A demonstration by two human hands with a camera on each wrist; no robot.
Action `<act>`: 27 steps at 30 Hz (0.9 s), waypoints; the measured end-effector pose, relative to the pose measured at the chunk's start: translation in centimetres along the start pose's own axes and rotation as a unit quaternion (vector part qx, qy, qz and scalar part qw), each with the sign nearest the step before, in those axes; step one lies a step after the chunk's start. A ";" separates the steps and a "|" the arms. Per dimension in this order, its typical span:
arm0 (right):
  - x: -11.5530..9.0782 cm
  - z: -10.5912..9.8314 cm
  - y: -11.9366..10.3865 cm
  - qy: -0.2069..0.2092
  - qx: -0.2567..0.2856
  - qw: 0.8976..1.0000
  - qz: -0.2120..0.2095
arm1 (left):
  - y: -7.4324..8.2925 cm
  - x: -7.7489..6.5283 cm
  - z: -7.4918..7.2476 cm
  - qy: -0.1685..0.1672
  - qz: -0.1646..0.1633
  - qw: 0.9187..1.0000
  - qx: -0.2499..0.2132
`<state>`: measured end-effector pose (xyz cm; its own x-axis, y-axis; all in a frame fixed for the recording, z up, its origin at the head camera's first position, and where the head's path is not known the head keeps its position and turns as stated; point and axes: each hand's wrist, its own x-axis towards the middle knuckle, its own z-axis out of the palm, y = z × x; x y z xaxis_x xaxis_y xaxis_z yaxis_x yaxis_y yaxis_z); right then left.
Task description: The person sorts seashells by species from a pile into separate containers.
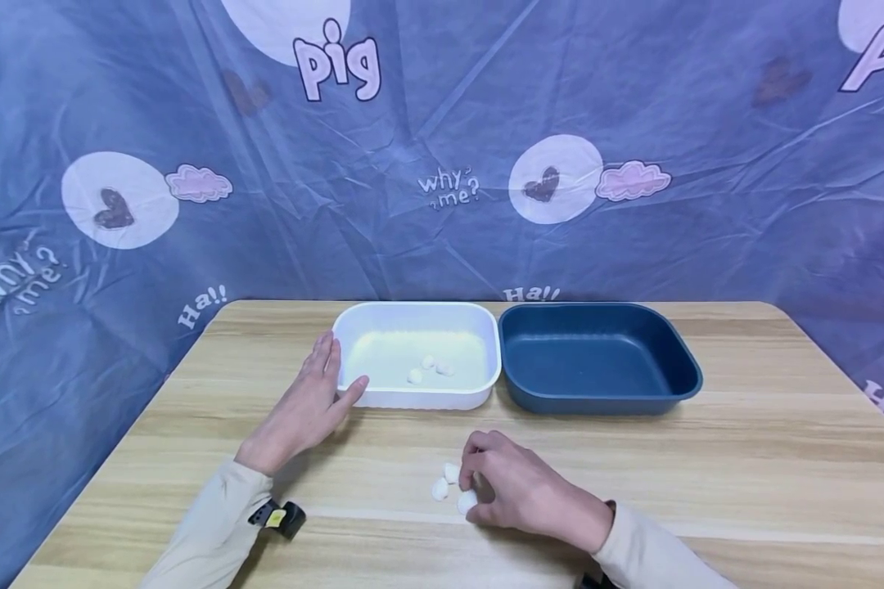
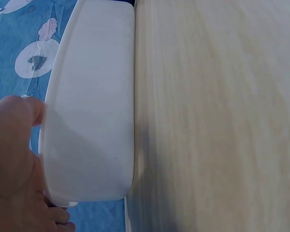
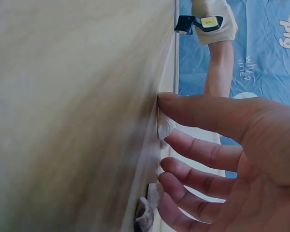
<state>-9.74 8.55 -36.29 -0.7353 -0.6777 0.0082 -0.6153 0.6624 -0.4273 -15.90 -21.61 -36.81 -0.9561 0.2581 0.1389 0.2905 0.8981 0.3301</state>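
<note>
My left hand [image 1: 304, 413] holds the left near corner of a white plastic tray [image 1: 420, 399], thumb on the near rim and fingers along the left side. Three small white seashells [image 1: 415, 376] lie inside that tray. On the table, my right hand [image 1: 523, 491] has thumb and index finger around a white ribbed seashell [image 3: 165, 126], which appears pinched between their tips. Its other fingers are bent. Two more seashells [image 1: 439, 489] lie just left of these fingers; the right wrist view shows them as shells [image 3: 144, 213] near the lower fingertips.
A dark blue tray [image 1: 597, 404] stands right of the white one, their rims nearly touching. Both sit toward the far edge of the wood-grain table [image 1: 766, 491]. Behind it hangs a blue printed cloth [image 1: 412, 245]. Wrist cameras [image 1: 287, 519] are strapped to the forearms.
</note>
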 end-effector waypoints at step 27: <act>0.3 -0.8 0.3 0.038 0.045 0.996 -0.074 | 0.0 0.0 -0.3 -0.012 -0.001 1.000 0.002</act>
<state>-10.36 8.73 -35.71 -0.6604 -0.7371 0.1432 -0.6922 0.5238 -0.4964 -15.89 -21.70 -36.55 -0.9574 0.2642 0.1167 0.2883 0.9000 0.3271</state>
